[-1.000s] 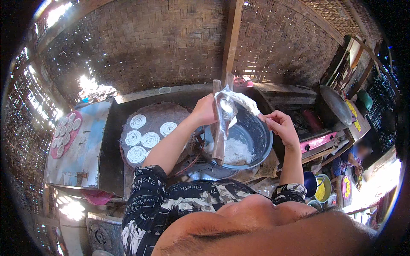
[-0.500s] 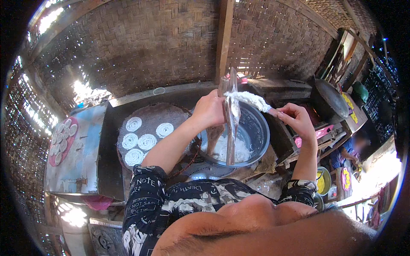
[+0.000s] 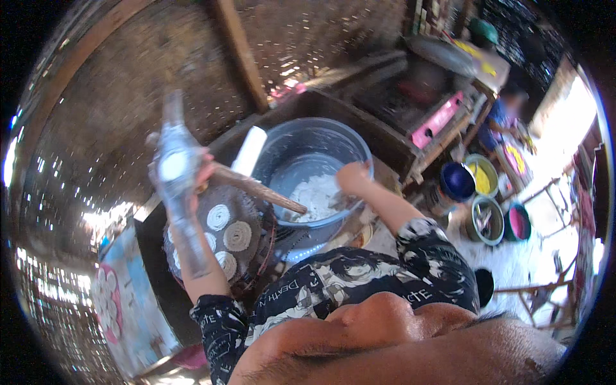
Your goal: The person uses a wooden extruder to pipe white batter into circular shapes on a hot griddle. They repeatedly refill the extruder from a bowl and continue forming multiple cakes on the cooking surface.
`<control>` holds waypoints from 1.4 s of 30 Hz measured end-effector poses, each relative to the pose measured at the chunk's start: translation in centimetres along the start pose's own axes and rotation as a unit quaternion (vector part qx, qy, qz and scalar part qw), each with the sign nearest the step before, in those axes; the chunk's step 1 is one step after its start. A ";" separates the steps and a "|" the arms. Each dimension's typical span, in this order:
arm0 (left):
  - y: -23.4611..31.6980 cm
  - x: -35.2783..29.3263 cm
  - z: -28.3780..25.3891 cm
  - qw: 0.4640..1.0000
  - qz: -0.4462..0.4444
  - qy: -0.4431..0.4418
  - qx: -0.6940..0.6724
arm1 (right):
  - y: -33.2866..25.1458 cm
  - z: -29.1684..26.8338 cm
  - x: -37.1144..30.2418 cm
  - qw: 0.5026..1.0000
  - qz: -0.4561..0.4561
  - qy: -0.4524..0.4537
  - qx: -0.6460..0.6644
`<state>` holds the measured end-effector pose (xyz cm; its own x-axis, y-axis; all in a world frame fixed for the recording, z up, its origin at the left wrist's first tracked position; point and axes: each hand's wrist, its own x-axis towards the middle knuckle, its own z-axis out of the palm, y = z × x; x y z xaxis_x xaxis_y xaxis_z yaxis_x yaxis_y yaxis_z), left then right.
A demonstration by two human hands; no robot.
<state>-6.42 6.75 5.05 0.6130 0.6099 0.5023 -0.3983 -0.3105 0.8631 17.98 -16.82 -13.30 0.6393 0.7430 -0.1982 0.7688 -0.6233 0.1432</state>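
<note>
Dough [image 3: 313, 197] lies white in the near part of a grey basin [image 3: 337, 144], just left of the right hand [image 3: 354, 179] and well right of the left hand [image 3: 205, 169]. That left hand is closed round a blurred wooden tool [image 3: 172, 131] — long axis running far to near — while a brown rod [image 3: 256, 187] slants rightward toward the dough. The right fingers are hidden; whether they grip anything, I cannot tell.

White lettering [image 3: 300, 282] runs across the black shirt [image 3: 359, 273].
</note>
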 end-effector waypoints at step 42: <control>-0.7 -4.9 -4.8 0.814 -0.483 0.055 -0.319 | -11.4 -13.9 -12.7 0.704 -0.455 0.357 0.413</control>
<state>-12.41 7.49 1.70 0.7999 0.4167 -0.4319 -0.0617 0.7729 0.6315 1.36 -15.76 1.07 -0.0383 0.6761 0.7358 0.7814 0.4792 -0.3997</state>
